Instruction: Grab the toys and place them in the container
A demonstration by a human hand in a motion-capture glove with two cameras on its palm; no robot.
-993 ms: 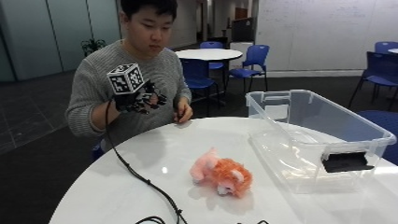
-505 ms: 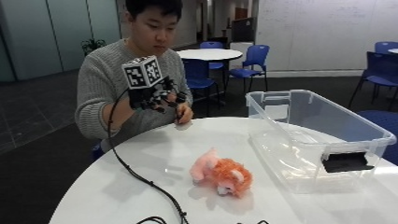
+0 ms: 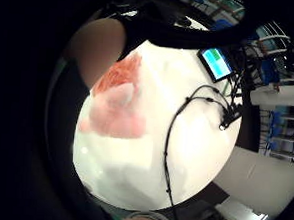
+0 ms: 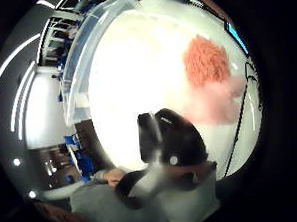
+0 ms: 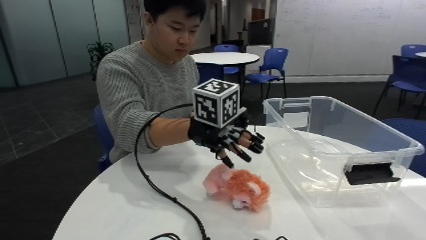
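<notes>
orange-pink plush toy (image 5: 237, 187) on table beside clear plastic container (image 5: 373, 150), not yet picked; your gloved right hand (image 5: 226, 140) above toy, fingers spread, holding nothing.

The toy (image 5: 238, 189) is fuzzy plush, orange and pink, lying on a smooth, glossy white counter (image 5: 120, 205). Beside the toy, the container (image 5: 346, 145) is clear, shiny plastic with a matt black handle piece. The person's sweater (image 5: 133, 95) is grey knit.
</notes>
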